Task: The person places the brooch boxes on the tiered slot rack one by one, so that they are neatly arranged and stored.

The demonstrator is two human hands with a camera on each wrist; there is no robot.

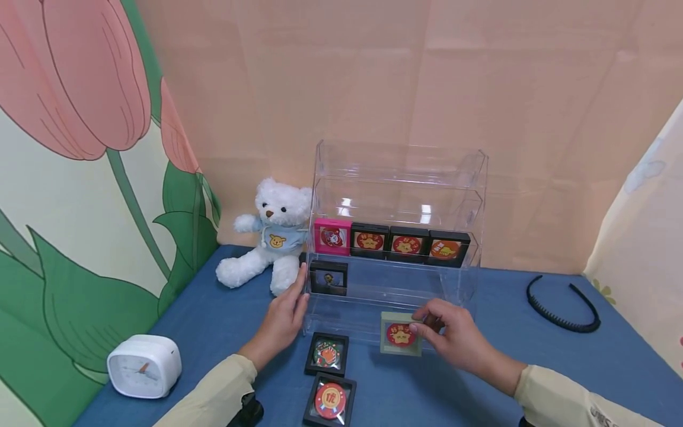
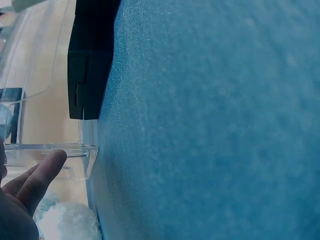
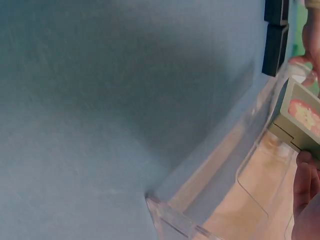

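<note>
My right hand (image 1: 453,332) pinches a light green framed box (image 1: 401,334) with a red and gold badge in it, held up in front of the clear tiered display rack (image 1: 395,279). In the right wrist view the thumb and fingers grip one edge of the green box (image 3: 300,116). My left hand (image 1: 283,317) rests its straight fingers against the rack's left side; the left wrist view shows a finger (image 2: 42,177) on the clear edge. A pink box (image 1: 332,237) and three black boxes (image 1: 409,244) stand on an upper tier. Another black box (image 1: 328,278) stands one tier lower, at the left end.
Two black framed boxes lie on the blue cloth before the rack, one with a green and red badge (image 1: 326,354), one with a red badge (image 1: 329,400). A white teddy bear (image 1: 277,231) sits left, a white clock (image 1: 144,366) front left, a black headband (image 1: 562,320) right.
</note>
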